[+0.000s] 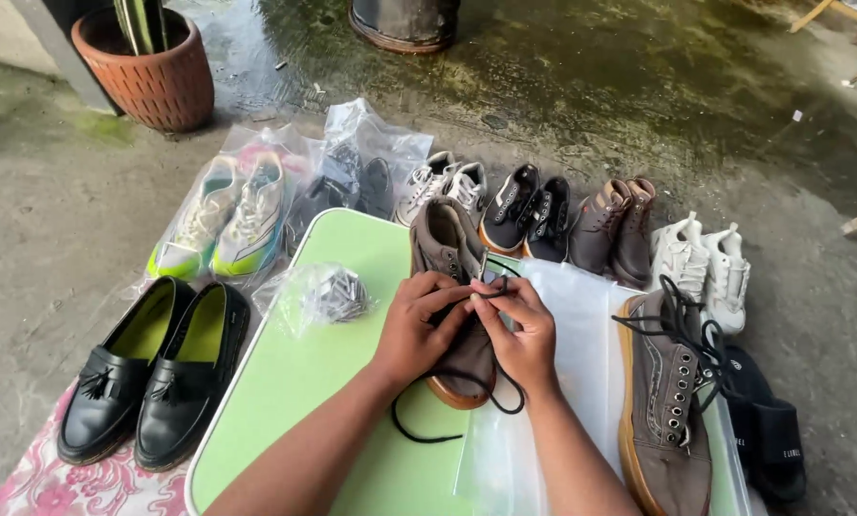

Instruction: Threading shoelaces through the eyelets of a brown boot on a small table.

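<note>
Fingers of the left hand (417,330) and right hand (522,334) are pinching the black lace (447,397) over the brown shoe (452,287) lying mid-counter (294,382). Limp and thin, the lace is likely handling best gripped near its tip, while the soft, light shoe is steadying under the palms.

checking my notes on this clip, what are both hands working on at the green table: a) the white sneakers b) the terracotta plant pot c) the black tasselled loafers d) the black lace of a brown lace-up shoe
d: the left hand and right hand meet over the brown lace-up shoe on the green table, pinching its black lace, whose loose end trails onto the tabletop.
</note>
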